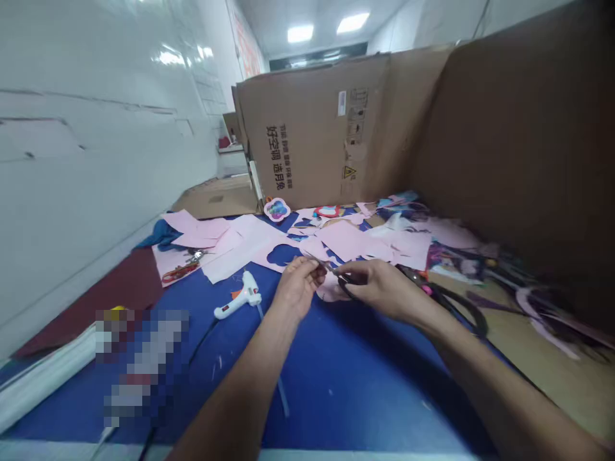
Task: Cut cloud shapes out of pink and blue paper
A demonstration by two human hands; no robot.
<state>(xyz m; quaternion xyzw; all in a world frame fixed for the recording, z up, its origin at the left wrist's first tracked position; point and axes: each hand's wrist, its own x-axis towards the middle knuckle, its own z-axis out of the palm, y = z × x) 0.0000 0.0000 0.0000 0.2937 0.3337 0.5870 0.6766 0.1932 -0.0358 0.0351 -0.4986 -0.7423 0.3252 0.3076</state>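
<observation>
My right hand [377, 285] is wrapped round the black handles of a pair of scissors [343, 282]. Their metal blades point up and left, close to the fingertips of my left hand [300, 285]. That hand is closed in a pinch at the edge of a small, rounded pink piece of sheet [330, 289]; part of the piece is hidden behind the fingers and scissors. Just beyond both hands lie flat pink sheets [346, 238], one with a scalloped opening cut in it. A white hot glue gun [247, 298] rests left of my left hand.
Blue tabletop [355, 384] lies under my forearms. Cardboard walls [312, 141] stand at the back and right. Scraps and larger black-handled shears [461, 307] lie to the right. A flower-shaped decoration [277, 209] leans at the back. Left are a white bundle [52, 371] and a pixelated object [147, 365].
</observation>
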